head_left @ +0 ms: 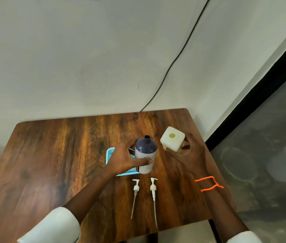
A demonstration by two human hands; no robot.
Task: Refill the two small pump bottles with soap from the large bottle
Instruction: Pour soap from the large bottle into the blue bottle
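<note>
Two hands grip: left hand (123, 159) curls round round bottle (145, 154), right hand (187, 155) clasps square bottle (172, 138).

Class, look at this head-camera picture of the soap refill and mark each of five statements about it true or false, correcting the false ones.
1. The left hand grips the dark-topped bottle. True.
2. That bottle has its pump fitted. False: its neck is open.
3. Two pumps lie on the table. True.
4. The right hand is empty. False: it holds the square white bottle.
5. The blue tray lies right of both bottles. False: it lies left.
</note>
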